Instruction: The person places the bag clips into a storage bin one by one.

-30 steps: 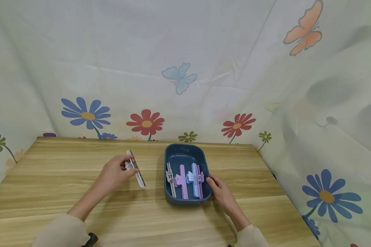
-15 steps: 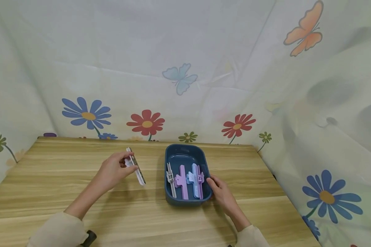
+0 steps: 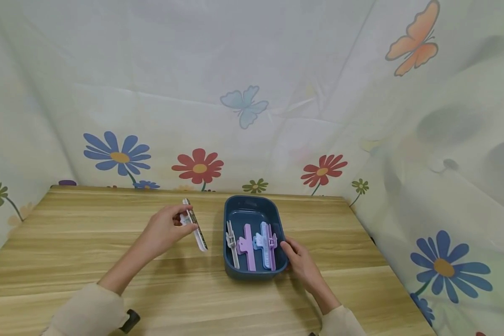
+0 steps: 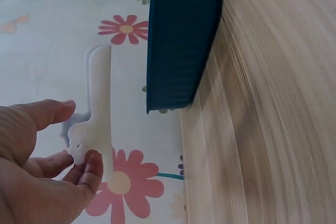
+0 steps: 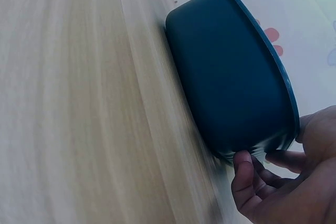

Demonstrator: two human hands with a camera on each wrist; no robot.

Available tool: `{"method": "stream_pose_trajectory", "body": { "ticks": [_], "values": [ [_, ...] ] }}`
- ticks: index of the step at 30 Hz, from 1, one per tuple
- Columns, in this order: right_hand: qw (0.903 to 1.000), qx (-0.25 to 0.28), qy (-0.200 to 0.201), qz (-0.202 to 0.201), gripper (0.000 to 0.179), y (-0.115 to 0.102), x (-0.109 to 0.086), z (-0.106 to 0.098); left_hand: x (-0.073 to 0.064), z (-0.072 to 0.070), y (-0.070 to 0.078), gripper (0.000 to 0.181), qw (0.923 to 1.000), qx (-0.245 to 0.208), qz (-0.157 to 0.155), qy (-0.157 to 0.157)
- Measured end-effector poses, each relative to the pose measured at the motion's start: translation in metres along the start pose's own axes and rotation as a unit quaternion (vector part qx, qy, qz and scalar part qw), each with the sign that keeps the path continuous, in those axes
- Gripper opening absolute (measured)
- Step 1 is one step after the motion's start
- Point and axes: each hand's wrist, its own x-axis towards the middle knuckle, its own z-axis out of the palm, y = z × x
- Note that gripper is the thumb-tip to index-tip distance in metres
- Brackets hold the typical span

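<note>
My left hand (image 3: 164, 231) pinches a long white bag clip (image 3: 199, 239) with a dark printed strip, held above the wood-grain table left of the box. In the left wrist view the clip's plain white back (image 4: 100, 90) shows, and fingertips touch its shaped handle. My right hand (image 3: 305, 268) grips the near right corner of a dark blue box (image 3: 248, 215), thumb at the rim and fingers against the outer wall (image 5: 231, 77). Inside the box lie a grey-white clip (image 3: 235, 256), a lilac clip (image 3: 248, 247), a light blue clip (image 3: 263, 247) and a purple clip (image 3: 272, 259) side by side.
The wooden table (image 3: 88, 224) ends at a hanging cloth (image 3: 172, 116) printed with flowers and butterflies. More of this cloth hangs along the right side. A small purple thing (image 3: 67, 183) shows at the table's far left edge.
My left hand has moved slightly to the right with the white bag clip, closer to the box. The right hand and the box have stayed put.
</note>
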Motion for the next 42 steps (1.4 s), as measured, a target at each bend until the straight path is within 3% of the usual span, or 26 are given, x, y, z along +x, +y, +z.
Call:
{"method": "stream_pose_trajectory", "body": {
  "ticks": [5, 13, 30, 37, 42],
  "values": [
    [0.9999, 0.013, -0.001, -0.006, 0.041, -0.015, -0.007, 0.000, 0.001, 0.006, 0.007, 0.054, 1.0000, -0.004, 0.002, -0.006],
    [0.9996, 0.027, 0.000, -0.005, 0.045, 0.011, 0.005, -0.001, 0.004, 0.015, 0.015, 0.053, 0.9998, -0.011, 0.014, -0.009],
    [0.9997, 0.025, -0.005, -0.005, 0.049, 0.009, 0.003, -0.002, 0.010, 0.028, 0.027, 0.052, 0.9996, -0.012, 0.020, -0.017],
    [0.9999, -0.005, 0.011, -0.005, 0.046, 0.011, 0.005, -0.001, 0.014, 0.035, 0.032, 0.051, 0.9991, -0.015, 0.034, -0.018],
    [0.9999, 0.002, 0.012, -0.003, 0.041, -0.004, -0.002, 0.000, 0.017, 0.040, 0.035, 0.051, 0.9992, -0.015, 0.027, -0.024]
  ]
}}
